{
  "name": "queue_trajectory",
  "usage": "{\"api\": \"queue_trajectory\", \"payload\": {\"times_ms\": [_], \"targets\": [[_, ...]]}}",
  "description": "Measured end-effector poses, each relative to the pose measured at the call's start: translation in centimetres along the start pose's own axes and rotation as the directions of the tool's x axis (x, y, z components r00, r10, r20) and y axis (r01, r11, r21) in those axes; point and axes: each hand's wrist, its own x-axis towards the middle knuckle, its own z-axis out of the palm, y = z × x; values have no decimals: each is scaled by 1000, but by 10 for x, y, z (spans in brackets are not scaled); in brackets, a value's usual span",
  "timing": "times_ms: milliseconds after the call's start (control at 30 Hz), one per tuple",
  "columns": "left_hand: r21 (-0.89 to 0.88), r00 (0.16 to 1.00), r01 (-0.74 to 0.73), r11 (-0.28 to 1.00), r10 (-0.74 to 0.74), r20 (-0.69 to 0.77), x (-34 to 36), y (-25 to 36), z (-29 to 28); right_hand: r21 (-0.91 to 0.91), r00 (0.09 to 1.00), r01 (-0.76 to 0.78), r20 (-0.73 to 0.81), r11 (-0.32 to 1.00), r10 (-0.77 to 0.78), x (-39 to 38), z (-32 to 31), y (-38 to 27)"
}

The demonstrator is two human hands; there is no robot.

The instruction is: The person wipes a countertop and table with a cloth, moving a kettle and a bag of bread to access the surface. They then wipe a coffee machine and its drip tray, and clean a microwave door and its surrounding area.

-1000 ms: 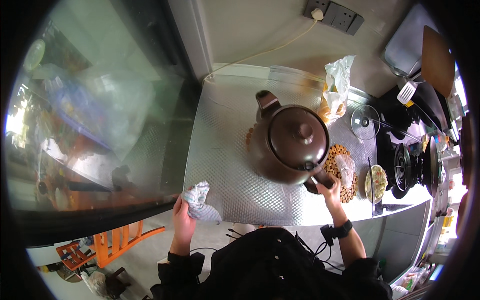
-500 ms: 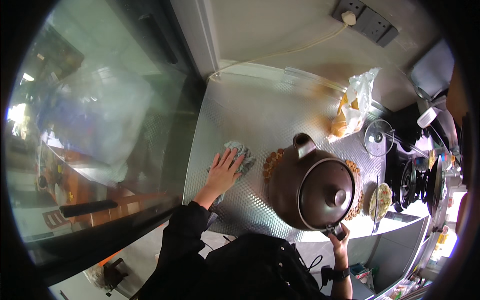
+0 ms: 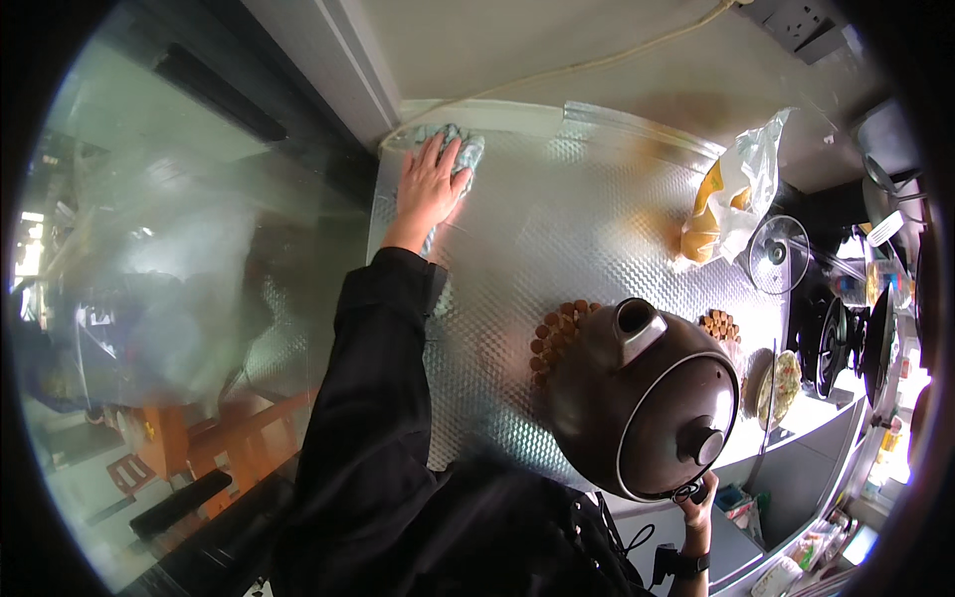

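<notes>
Cloth [image 3: 474,151]: at the worktop's [image 3: 537,219] far left corner, pressed beneath left hand [image 3: 430,187], fingers slightly parted, laid over rather than clasping. Pot [image 3: 627,398]: at near edge, gripped by right hand [image 3: 700,507], fingers curled. Step in hand, by judgement: wiping. Called for next: even pressure, pot held steady.

The pot [image 3: 619,403] looks smoothly glossy, the counter cover [image 3: 557,229] dimpled metallic foil, the rag [image 3: 472,152] matt cloth.

The person wears a loose black fabric top [image 3: 487,527] with a long black left sleeve [image 3: 376,333], a chunky black wristband [image 3: 688,565] on the right wrist, and thin black cables [image 3: 624,543] beside the torso.
</notes>
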Motion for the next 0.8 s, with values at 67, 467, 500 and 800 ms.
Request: {"api": "queue_trajectory", "payload": {"times_ms": [67,467,500,800], "targets": [[-52,994,-86,995,89,55,-5,6,-4,4,999,45,10,999,-45,-1,-4,13],[-239,850,-84,967,195,489,-244,145,-104,16,991,109,72,994,-110,2,-16,27],[-203,853,-68,977,162,495,-254,149,-107,25,988,137,61,990,-139,2,-15,28],[30,988,118,993,-121,101,-71,84,-26,132,999,47,14,990,-49,0,4,-3]]}}
